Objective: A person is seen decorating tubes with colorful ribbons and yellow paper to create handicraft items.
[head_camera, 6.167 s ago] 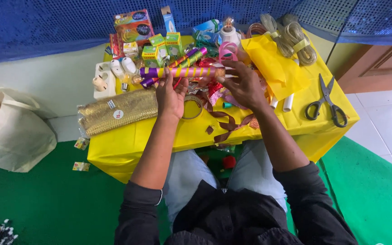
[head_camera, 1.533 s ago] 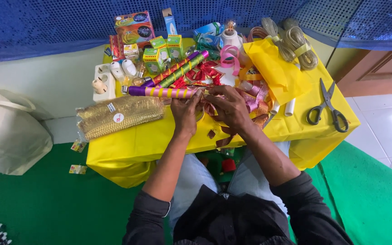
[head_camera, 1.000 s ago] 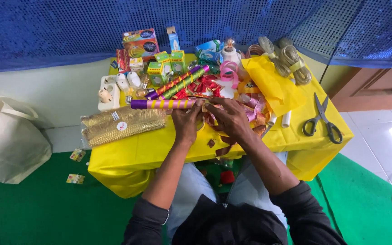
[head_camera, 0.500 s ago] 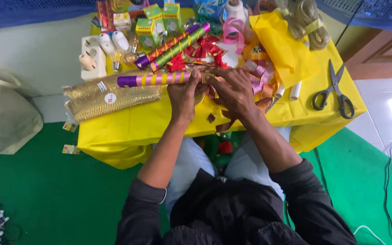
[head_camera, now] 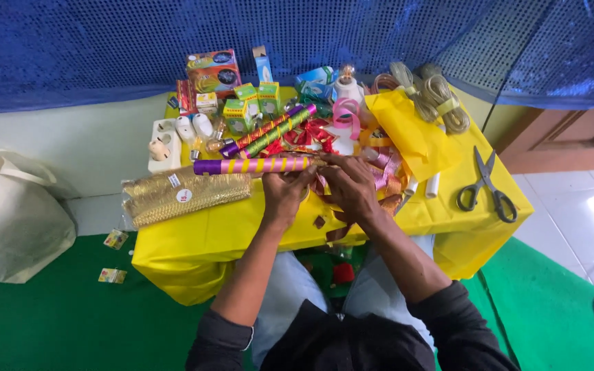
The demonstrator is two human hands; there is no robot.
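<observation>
Nearest, both hands meet over the yellow-covered counter [head_camera: 201, 240]: the left hand [head_camera: 284, 194] and right hand [head_camera: 353, 187] each close their grip on the right end of a long purple tube striped yellow and pink [head_camera: 252, 165], which lies crosswise at the counter's middle. Loose shiny ribbon scraps [head_camera: 383, 175] crowd just beside; they could snag the fingers and pull the wrapping askew. Farther right lie black-handled scissors [head_camera: 486, 185]; farthest, small green boxes [head_camera: 256, 99].
</observation>
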